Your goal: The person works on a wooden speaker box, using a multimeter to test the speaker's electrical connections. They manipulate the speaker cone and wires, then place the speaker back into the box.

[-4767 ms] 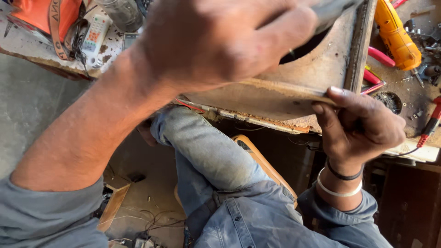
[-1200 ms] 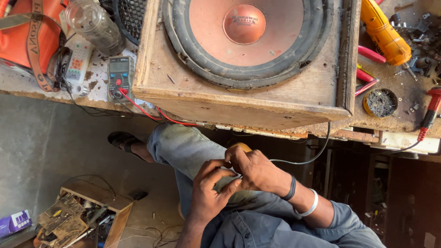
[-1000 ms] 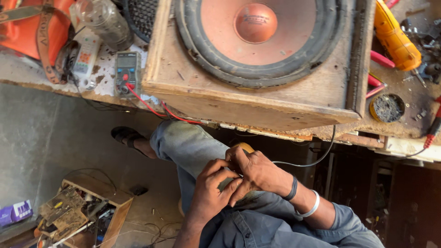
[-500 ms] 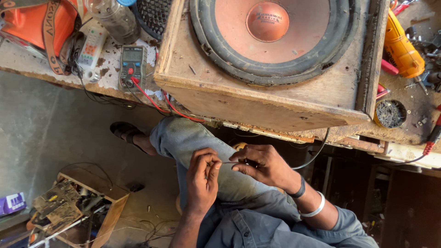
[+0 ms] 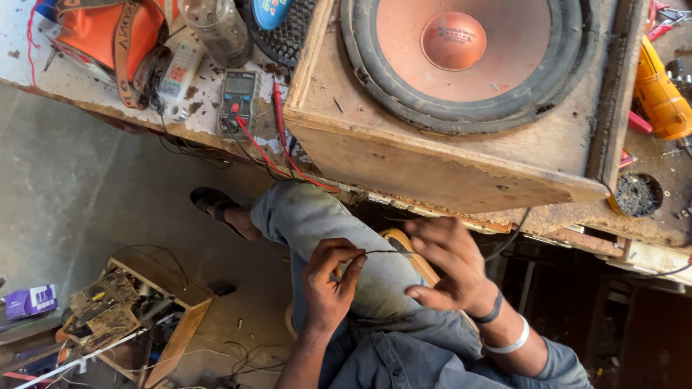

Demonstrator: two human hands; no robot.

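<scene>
Thin dark wire (image 5: 382, 251) runs taut over the lap, below the front face of the wooden speaker box (image 5: 432, 155). Left hand (image 5: 330, 288) pinches its free end between thumb and forefinger, other fingers curled in. Grip is small and tight, probably to keep the strand straight and steady.

Right hand (image 5: 450, 266) sits just right of that pinch, under the box's lower edge, fingers spread and relaxed. The wire passes by the fingertips, but contact is blurred, so cannot tell whether it grips anything. From there the wire seems to climb toward the box's underside.

Both hands work over the knee in blue jeans (image 5: 324, 223), likely used as a rest, close to the body.

Box lies on the counter (image 5: 209, 108) with its large speaker cone (image 5: 461, 43) facing up. Left of the box: a multimeter (image 5: 239, 97) with red leads (image 5: 288, 155) trailing toward the box corner, kept within reach. Further left, an orange bag (image 5: 108, 32). Right of the box, a yellow tool (image 5: 659, 97) and a small round tin of bits (image 5: 636, 194).

Down on the floor, well left of the box, an open wooden crate of circuit boards (image 5: 122, 313).
</scene>
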